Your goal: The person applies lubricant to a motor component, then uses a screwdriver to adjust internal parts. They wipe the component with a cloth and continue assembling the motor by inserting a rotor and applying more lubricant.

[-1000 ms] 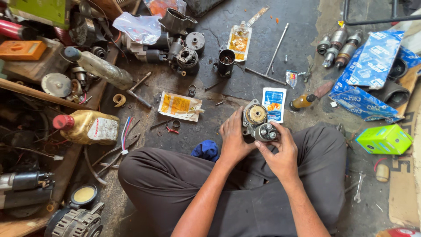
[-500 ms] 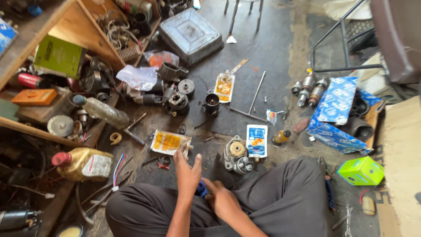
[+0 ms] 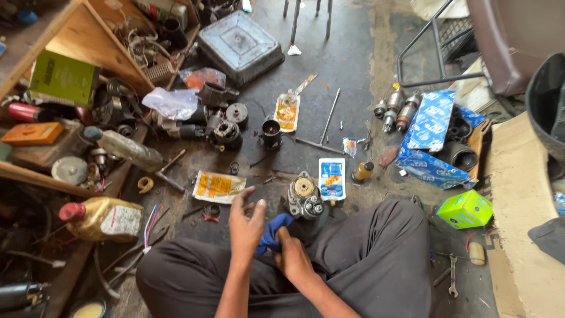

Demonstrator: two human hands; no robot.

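Observation:
I sit cross-legged on a dark workshop floor. My right hand [image 3: 292, 257] grips a blue cloth [image 3: 273, 231] between my knees. My left hand [image 3: 245, 221] is open with fingers spread, its palm against the cloth. A metal starter-motor part [image 3: 305, 197] with a brass-coloured centre stands on the floor just beyond my hands, untouched. Beside it lies a small blue and white packet [image 3: 332, 178].
A yellow oil jug with a red cap [image 3: 101, 218] lies at left near wooden shelving [image 3: 35, 171]. Motor parts [image 3: 225, 133], a yellow packet [image 3: 218, 186], blue boxes [image 3: 430, 136], a green box [image 3: 465, 209], spanners [image 3: 451, 281] and a grey tray [image 3: 240, 44] litter the floor.
I have set the metal motor part down on the floor. Both hands left it and went to the blue cloth. The view has tilted up and back.

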